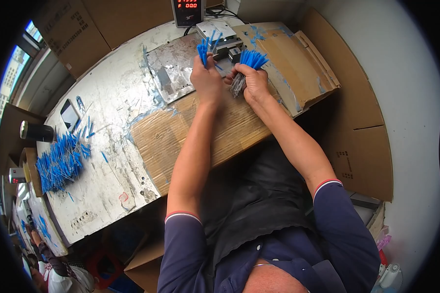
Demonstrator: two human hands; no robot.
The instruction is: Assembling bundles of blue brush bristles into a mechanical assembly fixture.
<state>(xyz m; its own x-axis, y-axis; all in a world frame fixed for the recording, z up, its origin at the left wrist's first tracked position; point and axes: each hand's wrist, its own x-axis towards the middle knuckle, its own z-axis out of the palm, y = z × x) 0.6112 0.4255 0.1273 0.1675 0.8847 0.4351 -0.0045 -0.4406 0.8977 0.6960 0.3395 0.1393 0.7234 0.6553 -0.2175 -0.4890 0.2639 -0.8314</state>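
My left hand [206,80] is closed around several thin wires with blue sleeves [204,50], their blue ends sticking up at uneven heights. To its right, my right hand [253,80] grips a thick bundle of the same kind of blue-sleeved wires [253,59]. Blue ends fan out above the fist and bare grey strands hang below it. Both hands are held above the workbench, close in front of a small metal machine [225,43]. Loose blue pieces lie near the machine. Some fingers of each hand are hidden.
A large heap of blue-sleeved wires [61,161] lies on the left of the white bench [117,127], near a phone [69,115] and a dark cup [36,131]. Taped cardboard [156,136] covers the front edge. A red digital display [187,12] stands behind. Another person's arm [46,251] shows lower left.
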